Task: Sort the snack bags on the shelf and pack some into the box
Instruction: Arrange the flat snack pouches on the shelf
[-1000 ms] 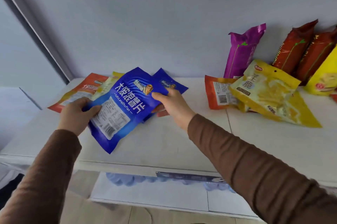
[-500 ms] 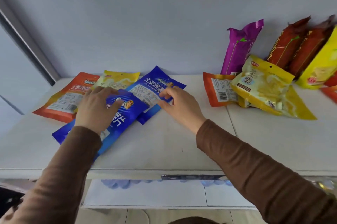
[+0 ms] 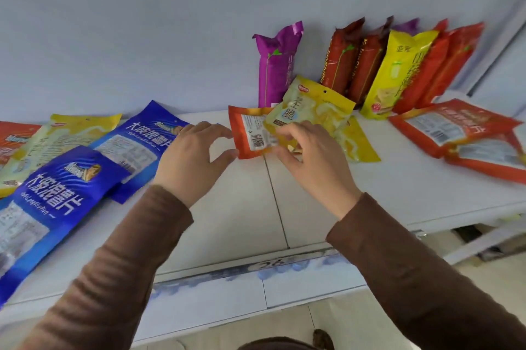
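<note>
Both our hands reach for the orange bag at the middle of the white shelf.

Our left hand (image 3: 196,156) has thumb and fingers spread, just short of the left edge of the orange bag (image 3: 250,133), holding nothing. Our right hand (image 3: 310,156) has curled fingers on the lower edge of the yellow bag (image 3: 313,110) that overlaps the orange bag's right side; we cannot tell whether it pinches it. Left of the orange bag, two blue bags (image 3: 54,201) lie flat beside another yellow and another orange one, so that group looks roughly gathered. Behind and right of the orange bag, purple, red and yellow bags lean on the wall, and more orange bags lie flat further right. No box is in view, so we judge packing not begun on the shelf (image 3: 242,221).
</note>
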### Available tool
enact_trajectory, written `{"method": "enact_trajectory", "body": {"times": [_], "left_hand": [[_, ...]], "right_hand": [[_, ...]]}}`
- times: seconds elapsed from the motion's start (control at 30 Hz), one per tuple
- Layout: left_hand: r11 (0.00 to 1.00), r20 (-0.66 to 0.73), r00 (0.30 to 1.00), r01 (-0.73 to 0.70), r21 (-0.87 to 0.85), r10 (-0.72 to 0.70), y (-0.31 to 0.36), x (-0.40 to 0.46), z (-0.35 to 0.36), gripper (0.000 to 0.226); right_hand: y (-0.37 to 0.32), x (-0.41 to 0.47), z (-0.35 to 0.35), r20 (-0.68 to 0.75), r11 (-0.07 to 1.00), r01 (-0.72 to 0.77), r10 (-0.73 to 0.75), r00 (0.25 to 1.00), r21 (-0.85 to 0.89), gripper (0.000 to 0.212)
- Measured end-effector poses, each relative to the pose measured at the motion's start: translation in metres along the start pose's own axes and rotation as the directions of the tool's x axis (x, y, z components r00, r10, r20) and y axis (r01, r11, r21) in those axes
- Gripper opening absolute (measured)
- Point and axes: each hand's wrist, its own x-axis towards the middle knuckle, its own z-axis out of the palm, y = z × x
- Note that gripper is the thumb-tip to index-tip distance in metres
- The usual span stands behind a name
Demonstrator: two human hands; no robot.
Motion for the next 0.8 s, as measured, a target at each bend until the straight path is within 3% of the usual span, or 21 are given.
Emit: {"method": "enact_trajectory", "body": {"times": [0.13, 0.3, 0.43, 0.6, 0.8], "left_hand": [[1.0, 0.004, 1.0, -0.028, 0.005, 0.028, 0.046, 0.022, 0.034, 0.031], [0.999, -0.004, 0.999, 0.043, 0.029, -0.043, 0.091, 0.057, 0.074, 0.032], [0.959, -0.025, 0.975, 0.221, 0.177, -0.22, 0.103, 0.089, 0.095, 0.056], [0.815, 0.037, 0.875, 0.434, 0.384, -0.483, 0.106, 0.107, 0.111, 0.081], [0.857, -0.018, 0.883, 0.459, 0.235, -0.468, 0.126, 0.093, 0.123, 0.067]], "right_hand": [[0.061, 0.002, -0.023, -0.006, 0.999, -0.045, 0.045, 0.999, 0.019, 0.026], [0.134, 0.014, -0.038, 0.107, 0.993, -0.087, 0.079, 0.991, 0.08, 0.032], [0.177, 0.028, -0.041, 0.256, 0.988, -0.116, 0.086, 0.963, 0.101, 0.045], [0.198, 0.04, -0.032, 0.432, 0.95, -0.244, 0.141, 0.891, 0.194, 0.068], [0.2, 0.041, -0.027, 0.477, 0.77, -0.397, 0.138, 0.868, 0.499, 0.078]]}}
